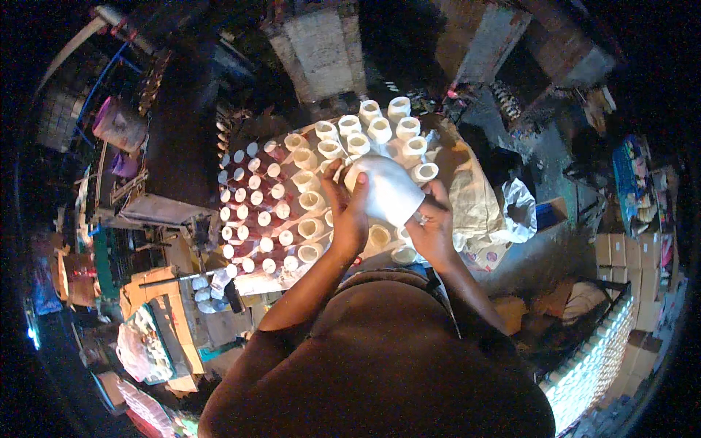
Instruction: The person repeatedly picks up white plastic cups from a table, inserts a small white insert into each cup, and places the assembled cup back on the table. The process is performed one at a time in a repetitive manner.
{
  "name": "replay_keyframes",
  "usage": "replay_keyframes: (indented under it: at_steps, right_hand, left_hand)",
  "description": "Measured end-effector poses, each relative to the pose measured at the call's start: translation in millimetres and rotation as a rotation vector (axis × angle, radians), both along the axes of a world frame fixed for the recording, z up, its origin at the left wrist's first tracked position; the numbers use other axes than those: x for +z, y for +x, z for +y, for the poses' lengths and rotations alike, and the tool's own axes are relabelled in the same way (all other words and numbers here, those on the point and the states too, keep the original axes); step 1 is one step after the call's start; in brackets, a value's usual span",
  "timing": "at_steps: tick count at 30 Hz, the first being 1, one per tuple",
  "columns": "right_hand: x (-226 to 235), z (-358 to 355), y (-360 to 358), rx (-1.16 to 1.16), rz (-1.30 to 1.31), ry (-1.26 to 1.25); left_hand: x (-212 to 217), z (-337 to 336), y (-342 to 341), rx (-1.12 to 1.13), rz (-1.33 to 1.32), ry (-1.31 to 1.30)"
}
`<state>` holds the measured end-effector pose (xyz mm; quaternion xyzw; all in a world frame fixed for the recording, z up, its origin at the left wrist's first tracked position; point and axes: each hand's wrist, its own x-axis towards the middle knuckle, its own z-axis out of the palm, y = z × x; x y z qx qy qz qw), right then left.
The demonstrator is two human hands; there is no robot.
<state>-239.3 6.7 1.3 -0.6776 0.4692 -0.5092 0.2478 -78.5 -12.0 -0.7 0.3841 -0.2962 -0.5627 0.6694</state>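
Note:
Both my hands hold up a smooth white jar-like vessel [388, 188], tilted above the table, its wide end toward the lower right. My left hand [347, 212] wraps round the narrower end, thumb on top. At the wider end my right hand [432, 223] grips the rim with bent fingers; whether anything small is also between them I cannot make out. Around and beneath stand several similar white vessels, such as an open-mouthed one [379, 131] beyond my hands and another [310, 201] to the left. My forearms hide some of the nearer ones.
Left on the table are rows of dark red pieces with round white tops [256, 197]. A beige sack [473, 191] and a white plastic bag [519, 208] lie at the right. Cardboard boxes [634, 252] are stacked far right, and a purple bucket [120, 124] sits far left.

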Motion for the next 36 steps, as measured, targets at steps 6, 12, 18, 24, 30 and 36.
replay_keyframes:
  at_steps: [6, 12, 18, 24, 30, 36]
  right_hand:
    - [-12, 11, -13, -0.03, -0.1, 0.242]
    - [-1, 6, -23, 0.042, 0.015, 0.213]
    - [9, 0, -28, 0.095, -0.023, 0.278]
    - [-2, -3, -15, 0.086, 0.066, 0.532]
    - [-13, -16, 15, 0.001, 0.31, 0.637]
    - [-50, -82, -7, -0.065, 0.402, 0.238]
  left_hand:
    - [5, -10, 12, 0.129, -0.344, -0.338]
    - [18, -2, 12, 0.06, -0.379, -0.221]
    - [-14, -16, 23, -0.032, 0.16, 0.212]
    - [-75, -18, 32, -0.218, 0.618, 0.407]
    - [-120, -13, 26, -0.136, 0.237, 0.504]
    - [-85, -17, 43, -0.211, 0.148, 0.48]
